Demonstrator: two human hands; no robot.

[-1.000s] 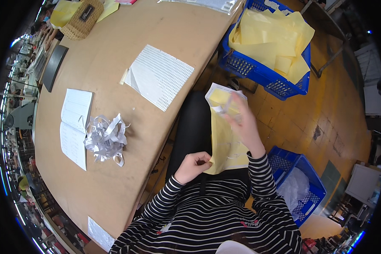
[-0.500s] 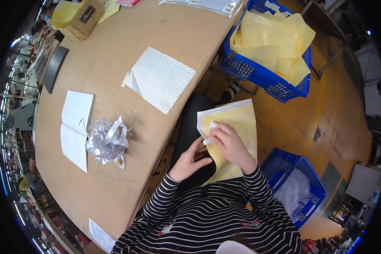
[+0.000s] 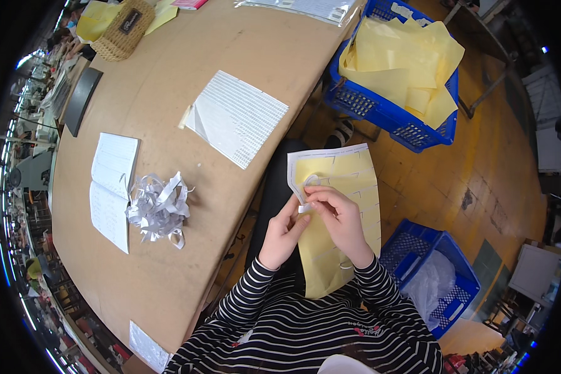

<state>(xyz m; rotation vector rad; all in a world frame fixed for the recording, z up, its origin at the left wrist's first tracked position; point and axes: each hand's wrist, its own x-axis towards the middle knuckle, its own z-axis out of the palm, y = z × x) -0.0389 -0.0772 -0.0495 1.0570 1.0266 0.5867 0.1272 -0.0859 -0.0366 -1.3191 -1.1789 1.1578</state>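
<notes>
Worn brown floor (image 3: 417, 184) is showing at right, and a tan table (image 3: 112, 290) is occupying the left. On the table, an open notebook (image 3: 113, 171) is lying beside a heap of curled white strips (image 3: 159, 209); a printed sheet (image 3: 249, 118) is resting farther up, and a wicker basket (image 3: 119, 40) is standing toward the far end. Beyond the person's knees, a blue crate (image 3: 355, 100) is holding yellow sheets (image 3: 399, 56). At the right side, a second blue crate (image 3: 410, 240) is containing clear plastic (image 3: 431, 280).

Over the lap, a yellow sheet (image 3: 363, 199) with a white border is lying just off the table edge. Left hand (image 3: 280, 235) is gripping its left edge, thumb to the front, other fingers partly hidden. Right hand (image 3: 341, 224) is pinching a narrow white strip (image 3: 311, 178) at the same edge; the strip is curling above the fingertips. Both hands are working close together.
</notes>
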